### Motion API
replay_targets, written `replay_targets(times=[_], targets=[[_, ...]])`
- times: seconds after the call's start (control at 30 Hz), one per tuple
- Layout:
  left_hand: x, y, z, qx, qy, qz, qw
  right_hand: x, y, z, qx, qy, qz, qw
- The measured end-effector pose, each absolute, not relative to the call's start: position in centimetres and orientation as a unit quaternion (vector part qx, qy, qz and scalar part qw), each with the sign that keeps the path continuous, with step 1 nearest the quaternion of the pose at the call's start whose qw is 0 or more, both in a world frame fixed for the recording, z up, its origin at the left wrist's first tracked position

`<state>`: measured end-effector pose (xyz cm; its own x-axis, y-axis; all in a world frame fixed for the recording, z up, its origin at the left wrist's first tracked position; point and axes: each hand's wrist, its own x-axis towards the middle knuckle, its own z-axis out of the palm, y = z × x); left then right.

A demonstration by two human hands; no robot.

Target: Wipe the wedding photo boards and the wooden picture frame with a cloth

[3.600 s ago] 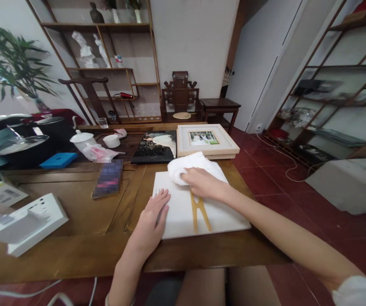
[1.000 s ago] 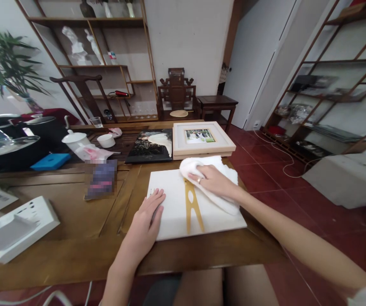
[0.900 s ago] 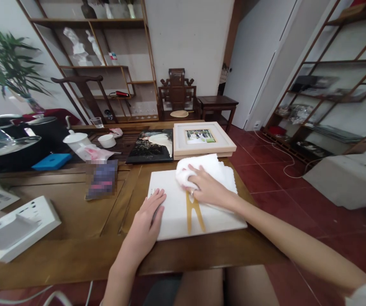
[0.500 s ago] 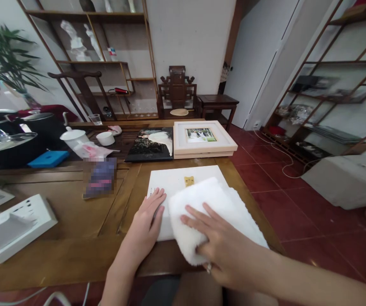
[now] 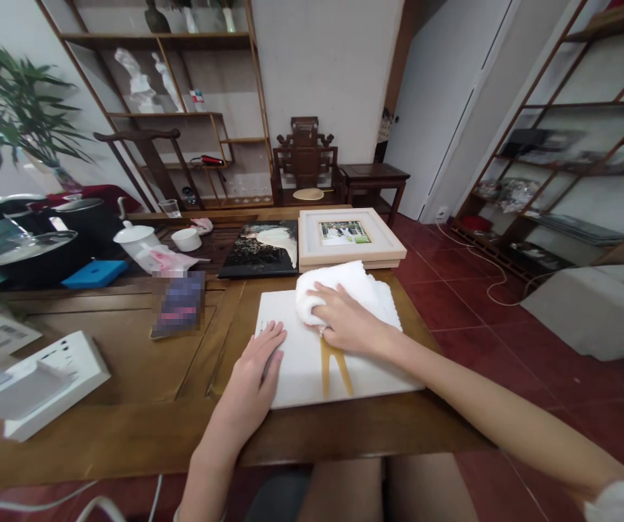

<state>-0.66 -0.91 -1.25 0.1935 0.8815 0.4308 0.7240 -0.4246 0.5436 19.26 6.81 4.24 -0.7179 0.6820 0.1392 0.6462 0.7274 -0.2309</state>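
Note:
A white flat panel (image 5: 301,362) with a gold stand shape on it lies face down near the front edge of the wooden table (image 5: 127,428). My left hand (image 5: 255,373) lies flat on the panel's left edge, fingers stretched out. My right hand (image 5: 345,322) presses a bunched white cloth (image 5: 350,286) onto the panel's far part, fingers curled over the cloth.
Behind the panel lie a pale framed photo (image 5: 347,239) and a dark photo print (image 5: 260,250). To the left stand a white teapot (image 5: 135,239), a cup (image 5: 186,239), a blue box (image 5: 94,273), dark pots (image 5: 29,246) and a white box (image 5: 34,380). Shelves and chairs stand beyond.
Half a second ago my right hand had the cloth at the panel's near edge; now it is back at the far part. My left hand has stayed in place.

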Motion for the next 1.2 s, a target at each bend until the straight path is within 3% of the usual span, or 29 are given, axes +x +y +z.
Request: replay_targets(times=[0.37,0.8,1.2], targets=[[-0.9,-0.8,-1.5,0.77,0.525,0.346,0.109,21.1,-2.6,5.8,-0.251,-0.964,0.077,0.047],[-0.7,-0.9,-1.4,0.766,0.525,0.357,0.101,17.6,8.6,3.9,-0.4,-0.905,0.063,0.129],[-0.9,-0.8,-1.5,0.768,0.525,0.349,0.111,19.9,-4.0,5.8,-0.228,-0.97,0.079,0.04]])
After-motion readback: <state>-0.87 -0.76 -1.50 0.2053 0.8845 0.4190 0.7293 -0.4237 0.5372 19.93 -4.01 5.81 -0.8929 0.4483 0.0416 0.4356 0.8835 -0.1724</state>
